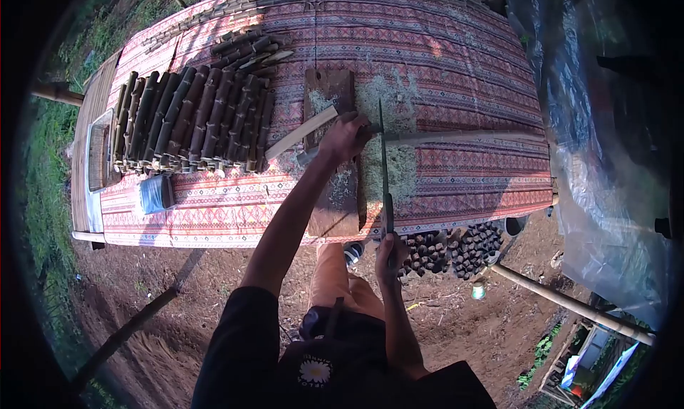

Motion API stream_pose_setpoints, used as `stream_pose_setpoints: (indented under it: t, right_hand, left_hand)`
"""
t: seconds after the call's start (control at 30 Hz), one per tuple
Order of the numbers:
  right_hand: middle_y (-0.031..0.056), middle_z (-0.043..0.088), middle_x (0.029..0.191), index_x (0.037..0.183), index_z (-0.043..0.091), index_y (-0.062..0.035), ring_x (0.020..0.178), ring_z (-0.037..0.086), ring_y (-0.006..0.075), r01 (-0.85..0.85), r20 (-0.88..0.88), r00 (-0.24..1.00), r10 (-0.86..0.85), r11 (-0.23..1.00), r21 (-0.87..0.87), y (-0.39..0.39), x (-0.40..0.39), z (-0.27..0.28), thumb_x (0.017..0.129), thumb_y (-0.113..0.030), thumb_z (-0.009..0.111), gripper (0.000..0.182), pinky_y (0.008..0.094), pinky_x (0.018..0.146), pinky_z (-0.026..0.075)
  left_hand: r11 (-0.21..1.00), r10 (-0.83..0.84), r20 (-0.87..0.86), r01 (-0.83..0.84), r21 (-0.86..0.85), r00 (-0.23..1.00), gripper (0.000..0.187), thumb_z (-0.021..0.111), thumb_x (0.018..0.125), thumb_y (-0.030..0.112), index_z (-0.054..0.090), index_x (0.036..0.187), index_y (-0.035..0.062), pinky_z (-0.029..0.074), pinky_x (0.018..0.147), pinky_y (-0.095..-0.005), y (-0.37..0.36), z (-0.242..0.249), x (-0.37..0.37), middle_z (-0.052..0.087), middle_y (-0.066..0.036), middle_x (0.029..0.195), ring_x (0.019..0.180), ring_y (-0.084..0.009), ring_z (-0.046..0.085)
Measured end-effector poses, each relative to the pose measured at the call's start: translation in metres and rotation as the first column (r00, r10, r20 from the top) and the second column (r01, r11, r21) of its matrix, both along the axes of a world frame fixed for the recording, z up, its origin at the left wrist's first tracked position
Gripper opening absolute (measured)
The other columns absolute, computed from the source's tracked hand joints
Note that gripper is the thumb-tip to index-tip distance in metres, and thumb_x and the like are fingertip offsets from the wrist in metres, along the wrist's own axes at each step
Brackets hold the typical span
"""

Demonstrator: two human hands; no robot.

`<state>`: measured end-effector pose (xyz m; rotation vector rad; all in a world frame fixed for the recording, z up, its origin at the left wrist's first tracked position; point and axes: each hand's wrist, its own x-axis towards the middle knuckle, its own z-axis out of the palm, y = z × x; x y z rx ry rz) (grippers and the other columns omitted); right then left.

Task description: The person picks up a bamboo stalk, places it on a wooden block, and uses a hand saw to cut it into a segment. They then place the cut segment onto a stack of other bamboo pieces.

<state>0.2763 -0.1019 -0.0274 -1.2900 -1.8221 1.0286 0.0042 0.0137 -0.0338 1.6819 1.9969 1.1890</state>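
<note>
My right hand [390, 256] is closed round the handle of a handsaw [385, 163] below the table's near edge. The narrow blade points away from me, just right of a thick wooden block [332, 216]. Over the block, my left hand [347, 137] is wrapped round a long greyish stem [463, 136], which lies crosswise and runs far to the right. The blade crosses this stem close to my left fingers. A pale flat wooden strip [301, 133] rests slanted, with one end on the block. Greenish sawdust [393, 95] covers the cloth around the blade.
Cut brown stems [206, 117] lie stacked at the left, with a smaller heap [249, 49] behind. Beside the stack are a wire-mesh tray [102, 152] and a blue-grey packet [156, 194]. Dark pots or bags [470, 251] stand on the ground. Plastic sheeting [591, 159] hangs right.
</note>
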Motion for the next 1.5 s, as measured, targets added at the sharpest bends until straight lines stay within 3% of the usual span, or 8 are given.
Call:
stream_pose_setpoints:
  t: [0.27,0.4,0.6,0.7,0.83,1.0,1.23,1.5]
  right_hand:
    - [-0.0018,0.036,0.05,0.061,0.04,-0.008,0.042,0.035,0.0076,0.108,-0.098,0.986,-0.138,0.959,-0.261,-0.036,0.05,0.018,0.099,-0.035,0.043,0.047,0.0253,0.04,0.026]
    - [-0.0019,0.036,0.051,0.062,0.04,-0.0084,0.043,0.034,0.0074,0.152,-0.226,0.958,-0.175,0.982,-0.113,-0.008,0.038,0.025,0.099,-0.037,0.043,0.047,0.0246,0.041,0.025]
    - [0.0066,0.049,0.055,0.079,0.055,-0.0028,0.049,0.049,0.0183,0.106,0.095,0.987,-0.129,0.97,0.217,0.115,-0.047,0.092,0.089,-0.035,0.063,0.035,0.0337,0.051,0.041]
    - [0.0133,0.062,0.076,0.109,0.054,-0.0024,0.069,0.062,0.0305,0.009,0.452,0.876,-0.165,0.945,0.328,0.167,-0.094,0.094,0.077,-0.047,0.073,0.058,0.0415,0.066,0.049]
    - [0.0207,0.059,0.105,0.126,0.046,-0.0015,0.094,0.061,0.0349,-0.187,0.511,0.859,-0.039,0.904,0.383,0.229,-0.135,0.053,0.074,-0.053,0.073,0.079,0.0454,0.08,0.048]
    - [0.0224,0.051,0.123,0.132,0.044,-0.0017,0.113,0.051,0.0366,-0.418,0.284,0.895,0.344,0.868,0.266,0.253,-0.163,-0.009,0.082,-0.035,0.07,0.066,0.0427,0.098,0.04]
    - [0.0187,0.053,0.12,0.125,0.051,-0.0052,0.115,0.048,0.0367,-0.368,0.235,0.922,0.307,0.884,0.29,0.216,-0.126,0.014,0.074,0.007,0.049,0.053,0.0427,0.099,0.037]
    - [0.0184,0.051,0.121,0.125,0.05,-0.0065,0.117,0.047,0.037,-0.441,0.155,0.898,0.413,0.844,0.306,0.176,-0.114,0.055,0.076,0.003,0.056,0.05,0.0443,0.099,0.037]
  left_hand:
    - [0.998,-0.052,0.004,0.052,0.034,0.999,0.027,0.073,0.076,0.018,0.059,0.094,0.0055,0.05,0.073,-0.0459,0.0,0.004,0.005,0.059,-0.014,0.088,0.084,-0.0357,0.06]
    - [0.99,0.085,-0.094,-0.073,0.119,0.992,0.026,0.073,0.075,0.02,0.06,0.094,0.0082,0.051,0.074,-0.0437,-0.016,0.02,0.01,0.058,-0.012,0.088,0.085,-0.0334,0.06]
    - [0.911,0.313,0.313,-0.377,0.166,0.897,0.031,0.074,0.073,0.009,0.065,0.102,0.0047,0.052,0.067,-0.0376,-0.057,0.088,-0.018,0.062,-0.011,0.089,0.079,-0.0265,0.063]
    - [0.855,0.393,0.279,-0.46,0.24,0.876,0.032,0.075,0.073,0.007,0.065,0.103,0.0005,0.05,0.065,-0.0341,-0.078,0.119,-0.03,0.062,-0.012,0.087,0.075,-0.0239,0.063]
    - [0.838,0.413,0.222,-0.464,0.287,0.883,0.034,0.077,0.074,0.009,0.063,0.104,-0.0012,0.05,0.067,-0.0344,-0.098,0.139,-0.03,0.061,-0.013,0.086,0.075,-0.0248,0.063]
    - [0.874,0.393,0.282,-0.451,0.182,0.875,0.036,0.075,0.077,0.01,0.061,0.108,-0.0015,0.052,0.068,-0.0356,-0.095,0.116,-0.031,0.061,-0.015,0.091,0.078,-0.0271,0.065]
    - [0.89,0.382,0.183,-0.414,0.191,0.906,0.035,0.071,0.078,0.006,0.06,0.11,0.0004,0.05,0.068,-0.0383,-0.096,0.118,-0.028,0.06,-0.015,0.089,0.079,-0.0298,0.063]
    - [0.837,0.404,0.364,-0.5,0.223,0.839,0.03,0.073,0.081,0.01,0.057,0.103,-0.0029,0.055,0.061,-0.0303,-0.075,0.096,-0.039,0.057,-0.01,0.079,0.069,-0.0156,0.062]
